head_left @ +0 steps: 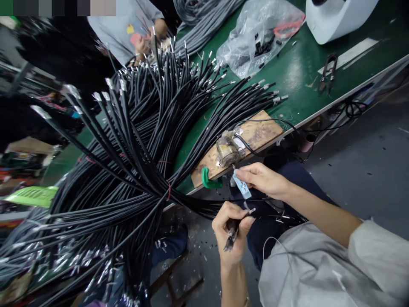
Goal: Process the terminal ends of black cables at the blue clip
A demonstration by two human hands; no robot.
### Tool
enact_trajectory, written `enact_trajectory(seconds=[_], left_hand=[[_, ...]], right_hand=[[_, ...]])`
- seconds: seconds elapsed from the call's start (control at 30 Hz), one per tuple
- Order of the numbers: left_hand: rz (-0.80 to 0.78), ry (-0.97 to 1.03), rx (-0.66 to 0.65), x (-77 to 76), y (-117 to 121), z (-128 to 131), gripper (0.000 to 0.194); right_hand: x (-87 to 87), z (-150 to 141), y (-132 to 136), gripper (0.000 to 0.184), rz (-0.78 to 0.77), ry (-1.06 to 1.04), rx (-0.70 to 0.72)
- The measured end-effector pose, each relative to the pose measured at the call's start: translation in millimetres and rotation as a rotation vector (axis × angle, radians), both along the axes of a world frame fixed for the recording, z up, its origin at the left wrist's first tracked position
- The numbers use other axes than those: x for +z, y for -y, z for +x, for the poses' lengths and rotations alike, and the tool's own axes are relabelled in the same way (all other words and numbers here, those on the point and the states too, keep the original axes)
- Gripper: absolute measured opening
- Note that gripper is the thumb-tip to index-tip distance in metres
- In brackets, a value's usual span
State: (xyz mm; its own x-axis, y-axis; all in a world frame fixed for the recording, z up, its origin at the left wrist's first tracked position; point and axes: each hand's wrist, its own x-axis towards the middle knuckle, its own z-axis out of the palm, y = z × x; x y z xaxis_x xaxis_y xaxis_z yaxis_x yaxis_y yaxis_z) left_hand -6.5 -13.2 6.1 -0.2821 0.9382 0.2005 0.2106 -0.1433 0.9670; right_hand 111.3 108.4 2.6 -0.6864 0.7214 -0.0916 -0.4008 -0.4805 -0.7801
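Observation:
My left hand [230,228] is closed around black cables [235,228]; their stripped, silvery ends stick out between its fingers. My right hand [263,179] pinches a small light-blue plastic piece [243,185] between thumb and fingers. The top of this piece meets the short shaft of a small motor [227,149] wrapped in clear film. That motor sits on a wooden board [263,128] at the table edge, with a green clamp [209,179] beside it. From the big bundle of black cables [166,140], a strand tied with red string runs toward my left hand.
Across the green table [294,81] lie a clear plastic bag [255,34] with small black parts, thread snips [328,72] and a white container [338,19]. Grey cables [207,25] are at the back. A co-worker [128,34] sits opposite. Scraps litter the floor [361,170].

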Motion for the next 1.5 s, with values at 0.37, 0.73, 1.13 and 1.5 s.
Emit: enact_trajectory(seconds=[0.37,0.73,1.13,1.5], left_hand=[[-0.110,0.066,-0.025,4.2,-11,6,0.016],[-0.054,-0.033,-0.144,0.7,-4,4,0.007],[-0.139,-0.036,-0.016,-0.3,18,8,0.012],[-0.173,-0.283,-0.026,5.2,18,13,0.012]], right_hand=[[-27.5,-13,18,0.044,-0.404,-0.379,0.108],[-34.5,47,28,0.026,0.281,0.163,-0.211],[-19.6,23,54,0.025,0.742,0.337,-0.641],[-15.7,33,58,0.012,0.819,0.262,-0.515]])
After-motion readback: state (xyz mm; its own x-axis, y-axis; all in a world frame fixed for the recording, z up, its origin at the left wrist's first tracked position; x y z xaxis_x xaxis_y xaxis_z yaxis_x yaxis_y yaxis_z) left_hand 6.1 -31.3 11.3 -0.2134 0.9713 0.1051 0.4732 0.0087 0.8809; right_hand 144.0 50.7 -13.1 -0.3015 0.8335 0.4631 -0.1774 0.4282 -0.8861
